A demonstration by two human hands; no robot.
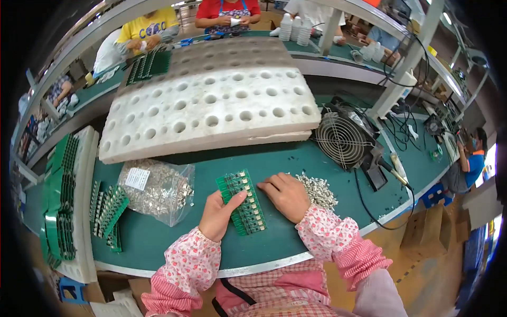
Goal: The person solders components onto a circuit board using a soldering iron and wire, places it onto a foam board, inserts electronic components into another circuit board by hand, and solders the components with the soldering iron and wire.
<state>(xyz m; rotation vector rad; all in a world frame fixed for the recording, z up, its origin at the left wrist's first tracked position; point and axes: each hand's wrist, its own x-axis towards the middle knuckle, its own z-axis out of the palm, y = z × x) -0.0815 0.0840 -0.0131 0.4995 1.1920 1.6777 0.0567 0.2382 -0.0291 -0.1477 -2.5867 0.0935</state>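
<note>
A green circuit board strip (242, 202) with rows of small metal parts lies on the green bench in front of me. My left hand (217, 215) grips its left edge, thumb on top. My right hand (287, 195) rests just right of the board, fingertips at its edge; whether a small part sits between the fingers is hidden. A loose heap of small silver metal parts (317, 190) lies beside and behind my right hand.
A clear bag of metal parts (156, 189) lies left. Green boards (108, 207) and a white foam tray of more boards (82, 201) sit far left. A large holed foam slab (211, 105) fills the back. A fan (343, 138) and soldering iron (397, 168) stand right. Other people work behind.
</note>
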